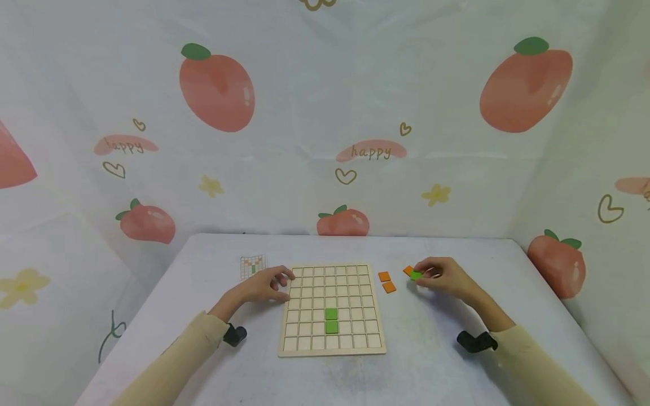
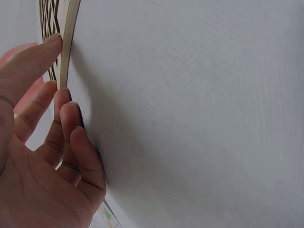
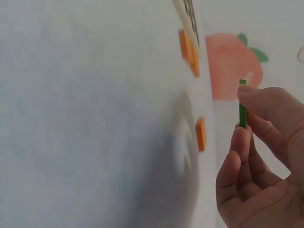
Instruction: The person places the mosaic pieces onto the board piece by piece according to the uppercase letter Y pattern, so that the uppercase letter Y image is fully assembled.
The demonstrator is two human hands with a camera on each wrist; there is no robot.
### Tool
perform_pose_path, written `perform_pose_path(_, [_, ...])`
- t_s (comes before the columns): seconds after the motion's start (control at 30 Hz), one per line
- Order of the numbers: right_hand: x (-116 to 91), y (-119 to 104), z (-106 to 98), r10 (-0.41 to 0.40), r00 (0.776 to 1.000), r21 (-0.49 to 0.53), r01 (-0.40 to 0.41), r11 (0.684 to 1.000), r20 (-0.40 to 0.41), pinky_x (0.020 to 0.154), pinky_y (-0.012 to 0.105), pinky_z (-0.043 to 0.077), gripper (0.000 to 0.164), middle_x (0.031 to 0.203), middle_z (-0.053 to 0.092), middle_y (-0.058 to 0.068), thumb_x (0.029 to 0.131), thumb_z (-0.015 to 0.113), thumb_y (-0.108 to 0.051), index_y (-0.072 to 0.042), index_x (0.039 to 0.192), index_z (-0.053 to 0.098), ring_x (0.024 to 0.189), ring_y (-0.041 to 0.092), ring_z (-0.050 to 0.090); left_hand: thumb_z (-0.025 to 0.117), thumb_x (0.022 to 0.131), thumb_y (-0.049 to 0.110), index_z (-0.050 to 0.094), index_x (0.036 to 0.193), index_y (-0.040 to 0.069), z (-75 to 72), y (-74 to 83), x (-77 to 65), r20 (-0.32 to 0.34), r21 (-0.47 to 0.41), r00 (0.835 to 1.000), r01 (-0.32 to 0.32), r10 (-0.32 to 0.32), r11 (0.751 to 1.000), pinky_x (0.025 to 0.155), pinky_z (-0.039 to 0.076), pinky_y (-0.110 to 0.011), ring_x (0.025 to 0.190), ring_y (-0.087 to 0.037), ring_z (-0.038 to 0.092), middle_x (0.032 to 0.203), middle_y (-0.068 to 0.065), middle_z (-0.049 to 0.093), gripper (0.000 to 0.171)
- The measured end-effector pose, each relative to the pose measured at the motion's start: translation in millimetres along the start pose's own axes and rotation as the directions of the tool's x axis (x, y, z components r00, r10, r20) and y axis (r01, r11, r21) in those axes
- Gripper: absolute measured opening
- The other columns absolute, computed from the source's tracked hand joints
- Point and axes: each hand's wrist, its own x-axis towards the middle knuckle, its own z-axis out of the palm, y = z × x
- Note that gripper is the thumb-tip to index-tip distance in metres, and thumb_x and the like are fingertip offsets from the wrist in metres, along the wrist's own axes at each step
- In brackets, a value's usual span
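A pale wooden grid board (image 1: 332,353) lies on the table. Two green square tiles (image 1: 332,326) sit one above the other in its cells, in a middle column of the lower half. My left hand (image 1: 261,285) rests at the board's left edge; in the left wrist view its thumb and fingertips touch the wooden rim (image 2: 70,42). To the right of the board, my right hand (image 1: 447,276) pinches another green tile (image 3: 242,114) between thumb and fingers, above the table. Just beyond that tile an orange tile (image 1: 408,270) lies partly hidden.
Two more orange tiles (image 1: 389,287) lie close to the board's right edge. A small card with a printed colour grid (image 1: 247,267) lies behind my left hand, partly covered. A white cloth printed with fruit (image 1: 376,84) hangs behind the table (image 1: 431,366).
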Motion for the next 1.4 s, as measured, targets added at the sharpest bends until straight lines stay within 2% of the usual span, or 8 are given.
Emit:
perform_pose_path(0.2, [2,-7,11,-0.018,0.999,0.059,0.016,0.998,0.028,0.074,0.027,0.051,0.029,0.109,0.070,0.017,0.083,0.083,-0.003,0.002,0.109,0.072,0.085,0.020,0.064,0.085,0.084,0.014,0.063,0.124,0.005,-0.1,3.3,-0.8,-0.020,-0.009,1.000,0.016,-0.016,1.000,0.071,0.043,-0.033,0.081,-0.019,0.052,0.097,-0.003,0.058,0.047])
perform_pose_path(0.4, [4,-15,24,-0.053,0.997,0.104,0.047,0.993,0.059,0.073,0.026,0.051,0.029,0.100,0.070,0.015,0.083,0.082,-0.001,0.004,0.109,0.071,0.082,0.019,0.063,0.086,0.083,0.014,0.064,0.123,0.005,0.7,5.8,-1.3,-0.035,-0.018,0.998,0.042,-0.043,0.999,0.072,0.043,-0.033,0.081,-0.018,0.051,0.098,-0.004,0.059,0.046])
perform_pose_path(0.67, [10,-21,43,-0.101,0.989,0.113,0.089,0.990,0.109,0.071,0.026,0.050,0.027,0.098,0.069,0.014,0.085,0.081,-0.004,0.002,0.109,0.071,0.082,0.021,0.062,0.087,0.080,0.012,0.065,0.121,0.005,3.2,6.6,-2.3,-0.048,-0.049,0.995,0.088,-0.090,0.995,0.072,0.042,-0.034,0.080,-0.019,0.051,0.097,-0.004,0.059,0.047])
perform_pose_path(0.9, [18,-28,56,-0.130,0.983,0.104,0.117,0.988,0.126,0.074,0.027,0.051,0.025,0.111,0.070,0.014,0.086,0.081,-0.005,-0.001,0.109,0.073,0.084,0.022,0.063,0.088,0.078,0.010,0.066,0.121,0.005,4.6,7.1,-1.1,-0.068,-0.067,0.990,0.117,-0.121,0.991,0.072,0.043,-0.034,0.081,-0.019,0.051,0.097,-0.003,0.059,0.048])
perform_pose_path(0.97, [20,-30,61,-0.133,0.982,0.112,0.118,0.987,0.132,0.072,0.026,0.050,0.025,0.109,0.070,0.014,0.086,0.082,-0.004,0.000,0.109,0.073,0.083,0.021,0.062,0.088,0.078,0.010,0.066,0.121,0.005,4.8,7.8,-0.9,-0.072,-0.079,0.988,0.129,-0.135,0.988,0.072,0.043,-0.034,0.081,-0.019,0.051,0.097,-0.003,0.059,0.048])
perform_pose_path(1.17, [25,-36,73,-0.149,0.979,0.122,0.132,0.984,0.141,0.068,0.025,0.048,0.025,0.091,0.067,0.010,0.084,0.083,-0.005,-0.001,0.107,0.073,0.078,0.020,0.059,0.088,0.077,0.007,0.067,0.118,0.003,4.8,11.1,-0.5,-0.088,-0.106,0.985,0.137,-0.146,0.985,0.072,0.043,-0.035,0.080,-0.020,0.051,0.095,-0.006,0.059,0.047])
perform_pose_path(1.4, [30,-42,86,-0.158,0.976,0.146,0.137,0.980,0.150,0.070,0.026,0.049,0.025,0.090,0.068,0.010,0.084,0.084,-0.006,-0.002,0.107,0.074,0.078,0.020,0.060,0.088,0.077,0.006,0.067,0.118,0.002,4.7,12.7,-0.2,-0.094,-0.114,0.984,0.142,-0.153,0.983,0.072,0.043,-0.035,0.080,-0.020,0.051,0.095,-0.006,0.060,0.046])
